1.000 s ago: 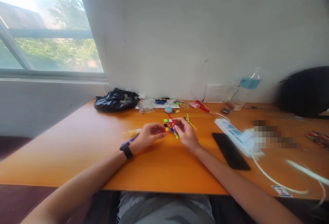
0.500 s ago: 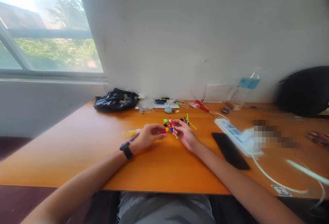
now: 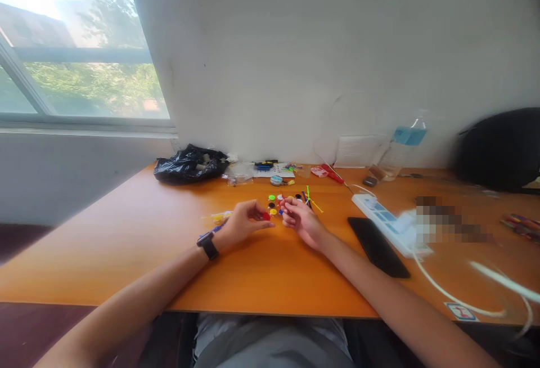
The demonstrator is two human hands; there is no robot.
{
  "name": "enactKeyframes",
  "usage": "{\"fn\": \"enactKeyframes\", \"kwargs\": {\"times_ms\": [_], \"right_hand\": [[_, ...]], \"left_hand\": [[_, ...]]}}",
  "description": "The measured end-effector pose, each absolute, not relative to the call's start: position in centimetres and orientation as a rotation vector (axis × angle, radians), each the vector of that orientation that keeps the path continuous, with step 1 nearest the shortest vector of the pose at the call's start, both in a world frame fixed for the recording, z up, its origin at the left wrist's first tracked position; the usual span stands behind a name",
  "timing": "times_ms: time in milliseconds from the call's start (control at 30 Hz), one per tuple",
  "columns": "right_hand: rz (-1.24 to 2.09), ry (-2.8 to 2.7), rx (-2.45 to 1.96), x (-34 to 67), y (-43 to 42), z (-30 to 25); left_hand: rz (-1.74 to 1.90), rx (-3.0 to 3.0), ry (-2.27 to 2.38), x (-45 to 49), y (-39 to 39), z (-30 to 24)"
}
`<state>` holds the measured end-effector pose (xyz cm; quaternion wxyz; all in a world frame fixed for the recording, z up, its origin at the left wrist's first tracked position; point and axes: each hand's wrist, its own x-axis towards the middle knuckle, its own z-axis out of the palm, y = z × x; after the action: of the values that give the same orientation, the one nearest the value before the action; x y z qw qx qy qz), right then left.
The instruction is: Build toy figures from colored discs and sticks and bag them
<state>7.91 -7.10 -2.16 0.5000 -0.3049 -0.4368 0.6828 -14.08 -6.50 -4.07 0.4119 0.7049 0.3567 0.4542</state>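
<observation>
Thumb and fingers of my left hand (image 3: 247, 219) pinch a small red disc (image 3: 266, 216). To its right, a little apart, my right hand (image 3: 304, 220) is closed on a small red plastic piece (image 3: 283, 200), mostly hidden by the fingers. Between and behind the hands lie several small round discs, among them a green disc (image 3: 271, 197), a black disc (image 3: 271, 205) and a yellow disc (image 3: 273, 211). Thin green and yellow plastic sticks (image 3: 309, 194) lie just beyond my right hand. Yellow and blue pieces (image 3: 217, 219) sit left of my left hand, partly covered by it.
Along the wall are a black plastic bag (image 3: 189, 165), clear packets (image 3: 238, 174) and a round tin (image 3: 276, 180). At right are a black phone (image 3: 377, 247), a white power strip (image 3: 386, 221) with cables, a bottle (image 3: 396, 154) and a dark bag (image 3: 502, 148).
My right hand has turned slightly, so less of its red piece shows and a green tip below it is no longer visible. The red disc in my left hand has shifted slightly left.
</observation>
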Motion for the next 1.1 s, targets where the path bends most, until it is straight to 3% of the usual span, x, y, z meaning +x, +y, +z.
{"fn": "enactKeyframes", "kwargs": {"times_ms": [1100], "right_hand": [[1.419, -1.127, -0.853, 7.94, -6.9, -2.6]], "left_hand": [[1.073, 1.648, 0.829, -13.72, -7.03, -3.26]]}}
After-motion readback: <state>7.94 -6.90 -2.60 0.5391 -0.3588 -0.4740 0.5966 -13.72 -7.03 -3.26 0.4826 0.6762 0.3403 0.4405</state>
